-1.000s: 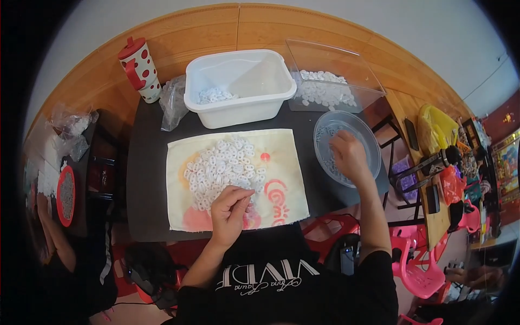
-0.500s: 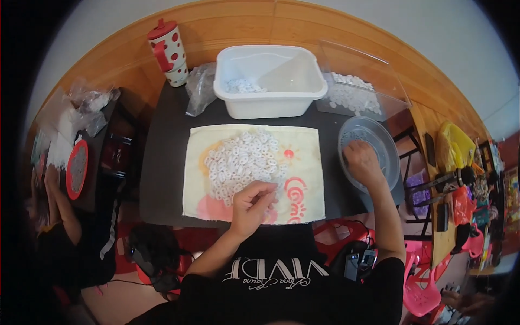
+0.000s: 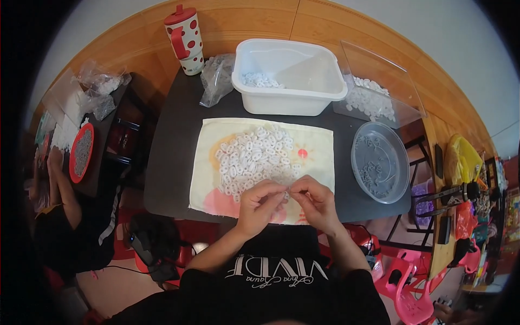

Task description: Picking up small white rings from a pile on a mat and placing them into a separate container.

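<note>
Over the near edge of a cream printed cloth [image 3: 319, 141], my left hand [image 3: 259, 208] and my right hand [image 3: 317, 205] meet with their fingertips nearly touching. Each is closed in a pinch; what they hold is too small and too covered by the fingers to name. Just beyond them, a heap of small white pieces with holes [image 3: 252, 157] is spread on the cloth. On the right, a round clear plastic tub [image 3: 399, 157] contains small dark grey pieces [image 3: 374, 174], too small to identify.
At the back stand a white basin [image 3: 292, 101] with some white pieces inside, a clear box [image 3: 374, 100] of white discs, a plastic bag [image 3: 216, 78] and a spotted tumbler [image 3: 189, 43]. Another person's hands [image 3: 55, 160] are by a red tray [image 3: 81, 153] at the left.
My right hand has left the round tub and come left to meet my left hand over the cloth. My left hand stays pinched near the heap. The view has shifted slightly.
</note>
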Action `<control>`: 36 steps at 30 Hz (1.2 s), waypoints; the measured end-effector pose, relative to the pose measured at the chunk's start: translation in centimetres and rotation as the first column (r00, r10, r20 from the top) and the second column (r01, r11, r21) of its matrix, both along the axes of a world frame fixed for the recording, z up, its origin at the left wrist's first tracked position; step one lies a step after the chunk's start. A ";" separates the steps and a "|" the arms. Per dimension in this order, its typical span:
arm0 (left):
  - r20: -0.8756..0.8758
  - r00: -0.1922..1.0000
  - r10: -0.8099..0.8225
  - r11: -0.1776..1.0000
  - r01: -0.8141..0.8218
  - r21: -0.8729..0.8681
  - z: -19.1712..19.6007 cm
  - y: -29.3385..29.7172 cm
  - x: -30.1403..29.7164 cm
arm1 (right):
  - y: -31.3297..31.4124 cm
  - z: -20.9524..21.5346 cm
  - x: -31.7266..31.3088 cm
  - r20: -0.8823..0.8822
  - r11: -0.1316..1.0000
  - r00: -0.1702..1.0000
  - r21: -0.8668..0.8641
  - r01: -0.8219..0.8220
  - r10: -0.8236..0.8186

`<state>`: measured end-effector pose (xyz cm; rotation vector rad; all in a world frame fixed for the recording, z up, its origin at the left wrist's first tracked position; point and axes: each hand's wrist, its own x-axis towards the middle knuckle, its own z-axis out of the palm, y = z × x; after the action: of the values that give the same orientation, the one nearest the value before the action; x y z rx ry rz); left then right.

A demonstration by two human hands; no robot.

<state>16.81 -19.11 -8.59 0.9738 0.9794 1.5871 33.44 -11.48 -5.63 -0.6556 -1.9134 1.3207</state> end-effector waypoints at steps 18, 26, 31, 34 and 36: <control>-0.004 1.000 0.001 1.000 -0.001 0.005 -0.1 -0.3 -0.2 | -0.1 0.4 -0.5 0.053 0.966 0.997 0.257 0.033 -0.048; -0.005 1.000 0.005 1.000 -0.005 -0.012 0.2 -0.3 -0.1 | 0.0 0.3 -0.4 0.077 0.946 0.995 0.323 0.036 -0.064; -0.012 1.000 0.002 1.000 -0.002 0.003 -0.1 -0.3 -0.2 | 0.1 0.9 -0.4 0.141 0.929 0.990 0.370 -0.023 -0.031; -0.065 0.998 0.012 0.998 -0.008 0.056 -0.2 -0.3 -0.2 | 0.0 1.4 -0.4 0.202 0.924 0.979 0.379 -0.059 -0.020; -0.114 0.993 0.032 0.998 -0.026 0.050 -0.1 -0.4 -0.1 | 0.0 1.5 -0.5 0.233 0.923 0.972 0.378 -0.071 -0.021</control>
<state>16.71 -19.52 -8.67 1.0990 1.0422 1.5992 32.94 -11.45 -4.11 -0.6037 -2.2956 0.8686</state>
